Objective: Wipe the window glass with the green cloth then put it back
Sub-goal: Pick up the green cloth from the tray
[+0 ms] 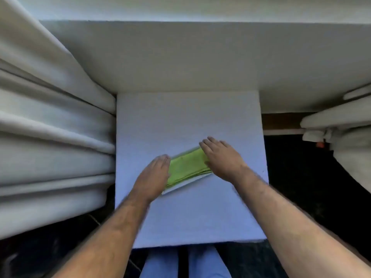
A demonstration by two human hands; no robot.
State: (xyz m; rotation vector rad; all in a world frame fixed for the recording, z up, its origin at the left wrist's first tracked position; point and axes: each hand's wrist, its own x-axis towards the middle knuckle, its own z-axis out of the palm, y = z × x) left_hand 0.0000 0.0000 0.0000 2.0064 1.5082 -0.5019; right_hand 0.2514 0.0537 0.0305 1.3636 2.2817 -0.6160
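Fingers of the left hand (155, 173) and right hand (220, 157) are held flat and together, pinching nothing, at either end of the folded green cloth (187, 167). It lies on a white tray (180, 187) on the table (190, 117). Judged best: both ends should be gripped evenly so the folds are kept.

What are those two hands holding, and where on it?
The folded green cloth, one hand at each end: left hand at its near-left end, right hand at its far-right end. Whether they grip it cannot be told.

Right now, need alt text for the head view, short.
Two bare hands, left hand and right hand, rest at either end of a folded green cloth lying on a white tray, set on a white table. White curtains hang at left; a window sill runs beyond.
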